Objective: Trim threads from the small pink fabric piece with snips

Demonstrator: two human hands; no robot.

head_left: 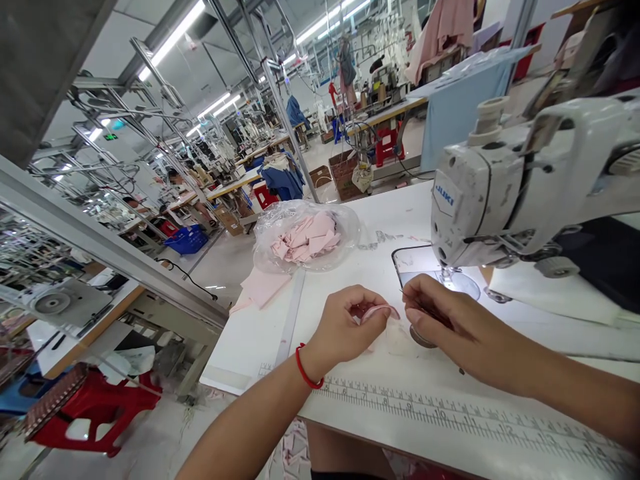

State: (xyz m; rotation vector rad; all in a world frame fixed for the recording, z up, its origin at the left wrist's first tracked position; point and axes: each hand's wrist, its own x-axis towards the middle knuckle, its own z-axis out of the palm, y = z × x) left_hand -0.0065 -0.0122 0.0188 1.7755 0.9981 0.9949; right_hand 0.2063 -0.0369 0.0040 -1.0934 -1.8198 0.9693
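Observation:
My left hand (345, 327), with a red band at the wrist, pinches a small pink fabric piece (379, 311) just above the white sewing table (260, 333). My right hand (440, 320) meets it from the right, fingers closed on a thin metal tool whose tip (406, 293) points at the pink piece. Both hands hover in front of the needle area of the white sewing machine (500, 187), near its lit plate (425, 267).
A clear plastic bag of pink fabric pieces (306, 237) lies at the table's far left, with loose pink pieces (263, 287) beside it. A printed ruler (450, 417) runs along the table's near edge. A red stool (95, 407) stands on the floor at left. Other workstations fill the background.

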